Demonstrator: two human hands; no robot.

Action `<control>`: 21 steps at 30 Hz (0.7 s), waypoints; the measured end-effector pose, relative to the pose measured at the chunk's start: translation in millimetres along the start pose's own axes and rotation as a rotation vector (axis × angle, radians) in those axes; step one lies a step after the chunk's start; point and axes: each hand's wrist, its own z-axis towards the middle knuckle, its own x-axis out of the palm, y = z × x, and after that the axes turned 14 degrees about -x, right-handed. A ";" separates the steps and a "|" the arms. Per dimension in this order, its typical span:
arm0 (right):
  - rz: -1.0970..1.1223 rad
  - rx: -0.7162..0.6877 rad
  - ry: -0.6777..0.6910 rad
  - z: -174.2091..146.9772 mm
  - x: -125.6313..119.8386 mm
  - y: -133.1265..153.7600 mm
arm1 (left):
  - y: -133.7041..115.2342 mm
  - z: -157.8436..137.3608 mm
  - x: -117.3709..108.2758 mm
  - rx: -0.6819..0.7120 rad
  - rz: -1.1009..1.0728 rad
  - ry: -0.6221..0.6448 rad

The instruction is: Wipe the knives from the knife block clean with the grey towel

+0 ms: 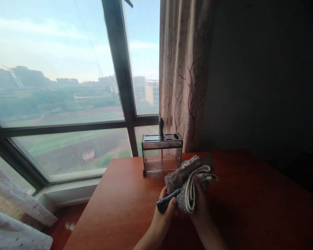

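Table (250, 208) | knife block (162, 152) behind cloth (190, 180) | curtain (184, 69)

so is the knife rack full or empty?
Nearly empty: the knife rack has one dark handle standing in a top slot, and nothing shows behind its clear front.

Bright window (54, 69) backlight, dim interior
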 end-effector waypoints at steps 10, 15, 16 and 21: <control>0.195 0.063 -0.022 4.2 -14.6 25.8 | -7.5 11.0 -18.5 -0.062 -0.103 -0.096; 0.195 -0.077 -0.132 13.5 -20.8 39.4 | -7.4 11.5 -18.7 0.007 0.011 -0.056; 0.187 -0.076 -0.136 14.9 -21.3 39.7 | -6.0 10.6 -17.1 0.027 0.052 -0.044; 0.137 -0.090 -0.107 18.5 -24.3 36.7 | 1.2 -0.2 -7.1 0.019 0.228 0.070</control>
